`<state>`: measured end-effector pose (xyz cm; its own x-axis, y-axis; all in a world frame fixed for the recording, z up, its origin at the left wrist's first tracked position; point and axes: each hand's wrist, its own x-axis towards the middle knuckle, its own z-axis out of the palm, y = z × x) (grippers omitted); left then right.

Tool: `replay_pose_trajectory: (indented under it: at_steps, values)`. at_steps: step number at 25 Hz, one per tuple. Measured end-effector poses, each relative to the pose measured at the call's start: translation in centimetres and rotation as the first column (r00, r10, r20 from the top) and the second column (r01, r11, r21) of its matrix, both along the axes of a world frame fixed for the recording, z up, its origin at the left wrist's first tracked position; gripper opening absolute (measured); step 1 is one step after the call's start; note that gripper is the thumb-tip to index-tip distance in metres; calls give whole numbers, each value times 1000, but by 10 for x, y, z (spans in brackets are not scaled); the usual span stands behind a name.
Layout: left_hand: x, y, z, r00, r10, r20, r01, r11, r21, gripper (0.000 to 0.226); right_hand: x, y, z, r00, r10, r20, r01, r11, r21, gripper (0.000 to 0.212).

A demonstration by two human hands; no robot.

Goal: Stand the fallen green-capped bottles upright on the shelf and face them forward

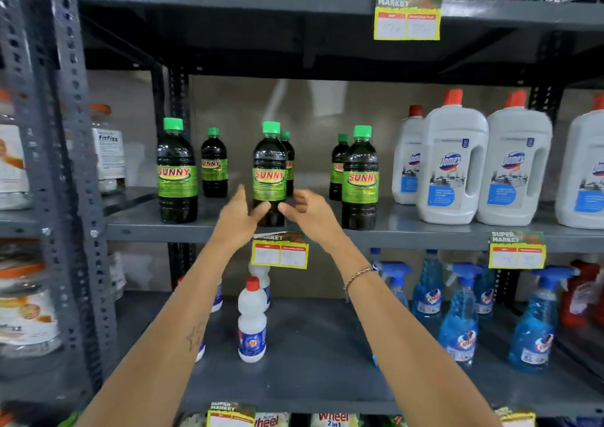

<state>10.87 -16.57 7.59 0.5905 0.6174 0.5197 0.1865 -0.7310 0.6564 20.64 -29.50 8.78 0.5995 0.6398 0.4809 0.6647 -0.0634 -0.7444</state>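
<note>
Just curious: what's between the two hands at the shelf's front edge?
In the head view, the middle Sunny bottle stands upright between the left hand and right hand, label forward.

1. Light is even and fairly bright across the middle shelf (408, 230), soft, with no hard shadows around the fingers.
2. Underside of the upper shelf (228, 44), well above the fingers, sits in deep shade.
3. Both hands smear slightly: the left hand (240, 220) and right hand (310, 214) have soft fingertip edges.
4. The bottle (270, 171) between the fingers reads sharp enough, its label legible, pale sheen on its shoulder.
5. Far left of the fingers, the upright post (65, 165) bows and blurs.
6. Price tags (407, 18) wash out, unreadable.
</note>
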Motion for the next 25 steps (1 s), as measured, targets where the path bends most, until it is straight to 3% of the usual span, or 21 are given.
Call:
replay_pose_trajectory:
  at_steps: [2, 5, 8, 18, 25]
  values:
    - [-2, 6, -7, 994, -95, -44, 97, 994, 44, 53, -3, 12, -2, 998, 25, 49, -21, 997, -78, 52]
    - [-2, 6, -9, 993, -112, 42, 107, 990, 94, 39, -5, 19, -2, 999, 31, -9, -31, 1000, 3, 38]
    - [0, 4, -12, 993, -75, 91, 63, 990, 125, 40, -3, 18, -1, 996, 34, -85, -31, 999, 36, 40]
    - [2, -2, -18, 994, 19, 107, -41, 977, 211, 41, -4, 17, -1, 994, 18, -105, -15, 999, 31, 39]
    - [4, -2, -20, 992, -22, 128, -5, 978, 206, 39, -5, 15, -1, 994, 26, -105, -24, 1000, 20, 41]
